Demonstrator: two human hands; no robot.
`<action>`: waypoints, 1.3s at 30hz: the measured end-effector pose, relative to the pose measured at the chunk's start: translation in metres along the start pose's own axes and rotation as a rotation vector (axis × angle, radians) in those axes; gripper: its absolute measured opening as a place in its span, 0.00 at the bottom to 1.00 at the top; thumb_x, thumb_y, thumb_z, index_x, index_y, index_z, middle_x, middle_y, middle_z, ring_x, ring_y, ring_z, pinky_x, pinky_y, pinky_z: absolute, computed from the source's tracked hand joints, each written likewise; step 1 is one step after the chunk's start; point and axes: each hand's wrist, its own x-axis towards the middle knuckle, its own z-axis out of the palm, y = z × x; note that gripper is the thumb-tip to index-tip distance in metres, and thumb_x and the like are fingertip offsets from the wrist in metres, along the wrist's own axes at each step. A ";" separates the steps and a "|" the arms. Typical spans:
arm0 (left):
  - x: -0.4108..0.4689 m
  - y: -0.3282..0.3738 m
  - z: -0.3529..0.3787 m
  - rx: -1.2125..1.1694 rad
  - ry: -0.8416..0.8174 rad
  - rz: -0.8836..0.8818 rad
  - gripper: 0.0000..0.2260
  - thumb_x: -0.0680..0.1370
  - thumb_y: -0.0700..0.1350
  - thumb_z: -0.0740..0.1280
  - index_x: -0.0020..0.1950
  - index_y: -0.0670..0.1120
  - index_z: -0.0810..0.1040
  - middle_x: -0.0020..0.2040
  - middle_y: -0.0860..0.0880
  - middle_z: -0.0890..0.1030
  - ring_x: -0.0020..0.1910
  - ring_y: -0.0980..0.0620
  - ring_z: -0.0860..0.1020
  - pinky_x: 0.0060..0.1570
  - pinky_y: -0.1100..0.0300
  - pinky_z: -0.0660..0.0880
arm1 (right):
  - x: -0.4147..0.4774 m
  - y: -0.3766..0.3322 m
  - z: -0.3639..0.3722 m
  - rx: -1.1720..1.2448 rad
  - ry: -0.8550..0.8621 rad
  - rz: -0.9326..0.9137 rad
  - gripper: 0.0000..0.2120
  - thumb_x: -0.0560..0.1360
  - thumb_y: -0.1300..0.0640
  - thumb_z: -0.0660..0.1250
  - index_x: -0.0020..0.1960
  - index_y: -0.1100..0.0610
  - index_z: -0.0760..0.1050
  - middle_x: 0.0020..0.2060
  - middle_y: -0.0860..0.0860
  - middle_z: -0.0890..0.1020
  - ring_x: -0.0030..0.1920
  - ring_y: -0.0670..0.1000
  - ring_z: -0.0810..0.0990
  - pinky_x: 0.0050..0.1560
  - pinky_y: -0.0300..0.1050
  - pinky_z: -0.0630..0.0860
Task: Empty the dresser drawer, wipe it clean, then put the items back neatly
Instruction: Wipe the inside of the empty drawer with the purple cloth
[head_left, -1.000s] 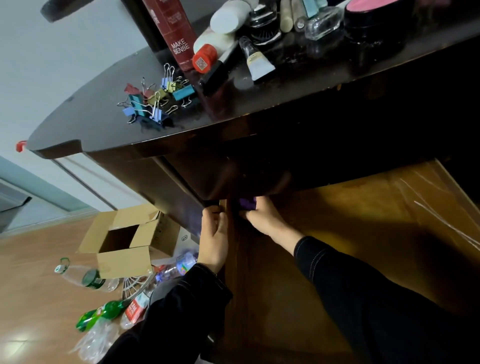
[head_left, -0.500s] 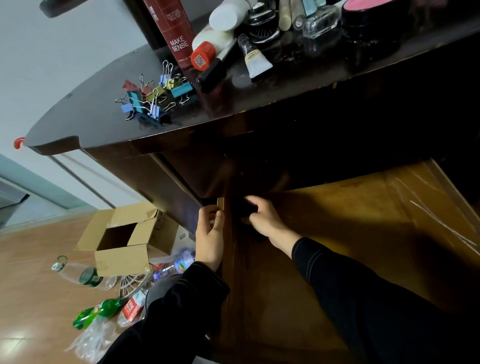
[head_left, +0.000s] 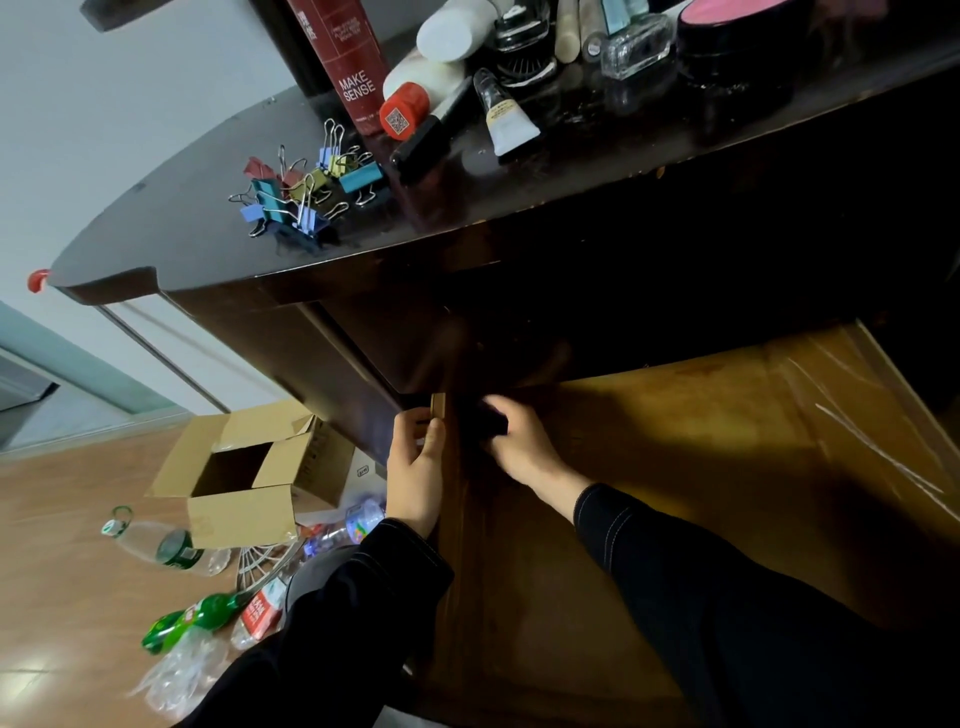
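Observation:
The drawer (head_left: 701, 441) is pulled out below the dark dresser top (head_left: 182, 228); its wooden bottom is bare, with clear film at the right. My left hand (head_left: 415, 467) grips the far end of the drawer's left side wall (head_left: 457, 545). In the far left corner of the drawer, my right hand (head_left: 519, 447) presses a small dark cloth (head_left: 491, 421). On the dresser top lie coloured binder clips (head_left: 306, 192), a red can (head_left: 343, 57), a white tube (head_left: 506, 119), a glass bottle (head_left: 636, 41) and a pink-lidded black jar (head_left: 737, 31).
On the wooden floor to the left stand an open cardboard box (head_left: 244, 483), a clear plastic bottle (head_left: 161, 545), a green bottle (head_left: 192, 618) and crumpled plastic. The dresser top overhangs the back of the drawer and leaves it in shadow.
My right hand has turned and shifted a little in the drawer's far left corner with the cloth, which showed purple before and now looks dark. My left hand keeps its hold.

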 end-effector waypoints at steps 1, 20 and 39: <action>0.000 0.000 0.000 0.008 -0.005 -0.003 0.04 0.83 0.41 0.62 0.56 0.47 0.75 0.40 0.52 0.78 0.34 0.68 0.76 0.34 0.75 0.70 | -0.001 0.002 -0.002 -0.048 -0.021 0.017 0.25 0.78 0.73 0.61 0.72 0.58 0.72 0.65 0.52 0.78 0.65 0.51 0.77 0.65 0.45 0.76; -0.003 0.006 0.001 -0.016 0.001 -0.012 0.04 0.84 0.40 0.61 0.56 0.45 0.74 0.38 0.52 0.78 0.31 0.68 0.76 0.31 0.74 0.70 | -0.007 0.003 -0.004 -0.116 -0.061 0.044 0.26 0.78 0.72 0.62 0.74 0.56 0.71 0.66 0.53 0.76 0.64 0.55 0.77 0.61 0.48 0.78; -0.003 0.008 0.000 -0.029 -0.002 -0.056 0.06 0.84 0.42 0.60 0.52 0.52 0.74 0.42 0.52 0.79 0.34 0.70 0.76 0.36 0.75 0.71 | -0.014 0.002 -0.008 -0.112 -0.104 0.045 0.25 0.77 0.74 0.61 0.70 0.55 0.74 0.60 0.50 0.80 0.59 0.49 0.78 0.53 0.38 0.78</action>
